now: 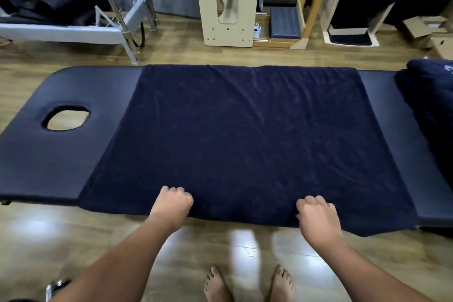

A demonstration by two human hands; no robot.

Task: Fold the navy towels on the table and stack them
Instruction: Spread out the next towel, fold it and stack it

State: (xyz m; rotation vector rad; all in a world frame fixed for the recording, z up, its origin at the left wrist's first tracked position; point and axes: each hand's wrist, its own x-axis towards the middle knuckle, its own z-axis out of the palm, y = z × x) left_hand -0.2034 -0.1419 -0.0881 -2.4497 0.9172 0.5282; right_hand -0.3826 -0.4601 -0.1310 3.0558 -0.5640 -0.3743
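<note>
- A navy towel [245, 135] lies spread flat across the middle of the tabletop [49, 159], reaching from the far edge to the near one, where its hem hangs a little over the side.
- My left hand [171, 205] sits at the towel's near edge, left of centre, fingers [182, 195] curled tight — knuckles up, pressing on the cloth; whether any fabric is caught underneath I cannot tell.
- My right hand [316, 216] is at the same edge, right of centre, its fingers [311, 201] also curled, and the towel bunches slightly beneath them — it looks like a pinch on the hem.
- The two hands are well apart, both on the near hem.
- More navy towels [431, 105] lie heaped at the right end of the tabletop, apart from the spread one.
- A face hole [67, 117] opens through the left end of the tabletop, just beside the towel's left edge.
- My bare feet [247, 284] stand on the wood floor [73, 235] below.
</note>
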